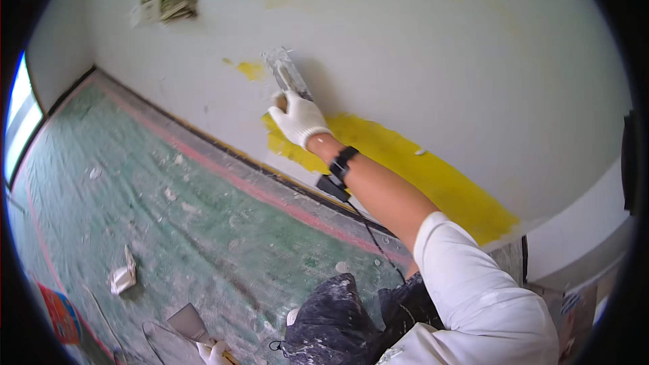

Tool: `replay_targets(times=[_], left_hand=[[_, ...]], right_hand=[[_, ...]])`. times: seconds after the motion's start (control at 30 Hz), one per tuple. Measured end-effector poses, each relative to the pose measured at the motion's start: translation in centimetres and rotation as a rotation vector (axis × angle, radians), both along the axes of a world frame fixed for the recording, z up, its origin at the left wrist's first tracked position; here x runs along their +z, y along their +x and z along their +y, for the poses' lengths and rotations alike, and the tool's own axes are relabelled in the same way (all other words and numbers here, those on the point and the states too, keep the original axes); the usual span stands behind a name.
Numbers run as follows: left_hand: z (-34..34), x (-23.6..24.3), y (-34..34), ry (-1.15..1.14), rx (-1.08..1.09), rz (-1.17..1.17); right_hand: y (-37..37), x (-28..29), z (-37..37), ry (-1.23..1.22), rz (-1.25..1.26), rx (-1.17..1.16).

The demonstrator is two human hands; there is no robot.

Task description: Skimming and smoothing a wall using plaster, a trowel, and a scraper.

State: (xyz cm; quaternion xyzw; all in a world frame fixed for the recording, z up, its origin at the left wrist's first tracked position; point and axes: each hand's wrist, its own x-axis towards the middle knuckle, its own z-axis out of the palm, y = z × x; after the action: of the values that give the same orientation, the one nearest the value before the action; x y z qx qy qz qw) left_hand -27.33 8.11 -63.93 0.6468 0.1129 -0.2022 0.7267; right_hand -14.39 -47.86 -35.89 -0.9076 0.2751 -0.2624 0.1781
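Observation:
My right hand (297,119), in a white knit glove, is closed round the handle of a plastering trowel (278,65). The trowel's blade, smeared with white filler, is up at the pale wall (419,47); whether it touches cannot be made out. Below and right of it, a broad yellow patch (433,179) spreads along the wall, partly behind my arm. A smaller yellow spot (251,70) lies just left of the blade. At the bottom edge my left hand (214,353), also gloved, grips a wide putty knife (188,322), its flat blade pointing up and left over the floor.
Stained green sheeting (203,230) covers the floor, with a pink strip along the wall. A wall box with loose wires (177,9) is at the upper left. A dark box on a cable (332,187) is beside my forearm. A white-smeared tool (124,274) and a red-blue bag (62,314) are at left.

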Motion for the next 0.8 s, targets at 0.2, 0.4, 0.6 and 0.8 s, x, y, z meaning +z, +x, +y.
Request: replay_targets(times=[0.2,0.4,0.6,0.8], left_hand=[[-9.1,2.7,3.9,-0.224,-0.185,-0.151],[-18.4,11.7,3.6,-0.295,-0.429,-0.141],[-24.2,15.0,-0.6,-0.298,-0.543,-0.266],[-26.6,15.7,2.7,-0.156,-0.521,-0.389]], right_hand=[[-6.6,1.8,-0.1,-0.139,-0.02,-0.17],[-24.7,8.0,-0.8,-0.199,-0.431,-0.192],[-47.8,9.7,-1.8,0.158,-0.738,-0.256],[-66.5,4.8,-5.0,0.162,-0.992,-0.236]])
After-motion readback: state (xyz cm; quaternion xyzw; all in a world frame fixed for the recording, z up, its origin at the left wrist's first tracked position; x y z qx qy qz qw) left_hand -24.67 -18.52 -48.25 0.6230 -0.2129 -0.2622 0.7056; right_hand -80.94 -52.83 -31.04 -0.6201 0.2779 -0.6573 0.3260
